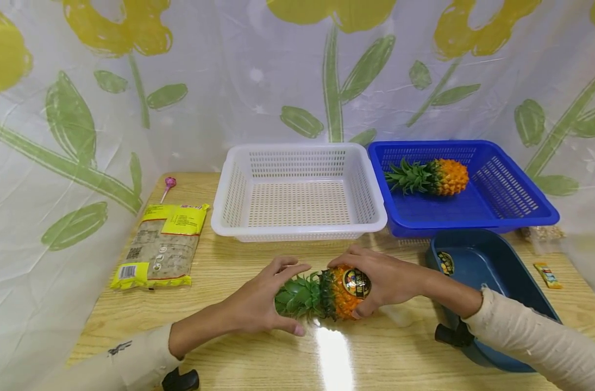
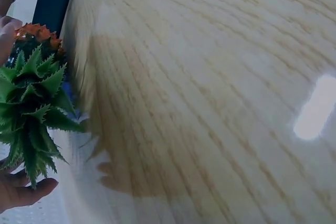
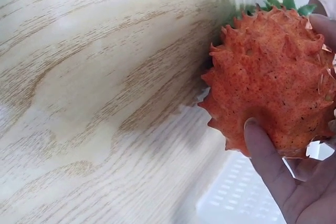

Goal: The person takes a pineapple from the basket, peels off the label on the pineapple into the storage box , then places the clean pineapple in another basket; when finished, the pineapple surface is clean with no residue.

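In the head view a pineapple (image 1: 344,290) with orange skin, a green crown and a round dark label lies sideways over the table's front middle. My right hand (image 1: 387,279) grips its fruit end, thumb on the near side and fingers on the far side. The right wrist view shows the thumb pressed against the spiny orange base (image 3: 273,82). Around the leafy crown (image 2: 34,108) my left hand (image 1: 255,298) curves with thumb and fingers spread apart. Its fingers are close to the leaves; whether they touch is hard to tell.
A white basket (image 1: 299,232) stands behind the hands. Beside it, a blue basket (image 1: 502,212) holds another pineapple (image 1: 449,177). A dark teal bin (image 1: 493,260) sits under the right forearm. At left lie a yellow-edged packet (image 1: 162,247) and a lollipop (image 1: 169,184); a small wrapper (image 1: 547,275) lies right.
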Motion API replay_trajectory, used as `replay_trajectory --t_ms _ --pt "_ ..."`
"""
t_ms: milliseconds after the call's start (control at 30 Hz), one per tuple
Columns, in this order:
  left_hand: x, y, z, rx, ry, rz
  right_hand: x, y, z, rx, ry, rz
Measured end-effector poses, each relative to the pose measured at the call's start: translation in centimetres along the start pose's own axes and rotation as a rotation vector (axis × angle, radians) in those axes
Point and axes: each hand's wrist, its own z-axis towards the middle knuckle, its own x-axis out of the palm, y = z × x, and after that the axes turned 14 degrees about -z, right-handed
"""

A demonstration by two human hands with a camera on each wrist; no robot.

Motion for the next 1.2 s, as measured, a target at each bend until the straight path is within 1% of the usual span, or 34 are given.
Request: replay_trajectory --t_ms 167,300,400,667,767,933,1200 --pt "0.2 0.3 0.1 -0.001 -0.010 0.044 0.1 -0.1 0.0 0.003 -0.010 0.037" --pt "0.3 0.4 0.2 0.009 -0.025 0.056 0.1 -0.2 -0.1 0.021 -0.018 0.055" --pt "0.2 0.3 0.1 0.004 -0.033 0.052 0.0 -0.3 -0.2 0.030 -0.022 0.070" --pt "0.3 0.3 0.2 -0.012 -0.042 0.048 -0.3 -0.6 -0.8 0.040 -0.014 0.196" --pt "0.3 0.3 0.2 -0.015 -0.044 0.039 -0.5 -0.8 -0.9 0.046 -0.048 0.228" --pt "0.3 0.3 0.2 -0.015 -0.044 0.032 -1.0 -1.2 -1.0 0.032 -0.116 0.242" --pt "0.3 0.3 0.2 -0.012 -0.047 0.035 -1.0 -1.6 -0.9 -0.003 -0.154 0.248"
